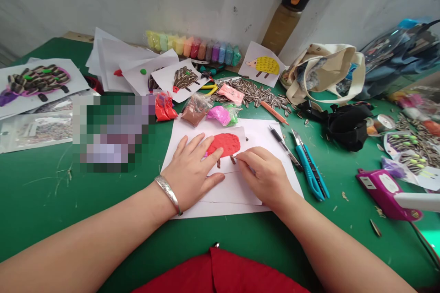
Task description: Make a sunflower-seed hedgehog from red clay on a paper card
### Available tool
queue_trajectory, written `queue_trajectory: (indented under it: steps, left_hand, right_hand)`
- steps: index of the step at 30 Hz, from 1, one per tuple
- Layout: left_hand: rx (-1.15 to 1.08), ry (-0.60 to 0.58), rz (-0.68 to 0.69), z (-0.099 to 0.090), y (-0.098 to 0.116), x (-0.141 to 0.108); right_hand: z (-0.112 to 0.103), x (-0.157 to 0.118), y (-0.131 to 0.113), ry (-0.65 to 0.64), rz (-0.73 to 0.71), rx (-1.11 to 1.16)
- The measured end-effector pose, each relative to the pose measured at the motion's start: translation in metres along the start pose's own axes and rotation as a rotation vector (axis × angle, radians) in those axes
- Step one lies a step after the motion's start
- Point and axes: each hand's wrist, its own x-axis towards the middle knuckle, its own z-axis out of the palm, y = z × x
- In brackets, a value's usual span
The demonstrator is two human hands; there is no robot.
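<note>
My left hand lies flat with fingers spread on white paper, a silver bangle at its wrist. Its fingertips touch the left edge of a flat red clay body. Two short brown clay legs stick out below the red shape, and a bit of purple shows by my left fingers. My right hand is closed in a pinch at the right leg. A thin, pale sliver seems to show at its fingertips, too small to name.
Right of the paper lie a black pen and a blue utility knife. Behind are clay packets, an orange marker and piled sunflower seeds. A bottle, canvas bag and magenta device stand around.
</note>
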Motion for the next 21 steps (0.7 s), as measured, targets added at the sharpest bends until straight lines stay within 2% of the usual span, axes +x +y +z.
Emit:
queue_trajectory:
  steps: [12, 16, 21]
  left_hand:
    - [-0.004, 0.004, 0.002, -0.0007, 0.0005, -0.0003]
    - [-0.001, 0.008, 0.001, -0.0002, 0.0003, -0.0002]
    - [-0.002, 0.006, 0.001, 0.0002, -0.0002, -0.0004]
  right_hand:
    - [-0.0007, 0.0019, 0.0002, -0.025, -0.061, -0.025]
    - [-0.0006, 0.0013, 0.0007, 0.01, -0.03, -0.019]
    - [-0.0002, 0.0006, 0.0012, -0.013, -0.021, -0.029]
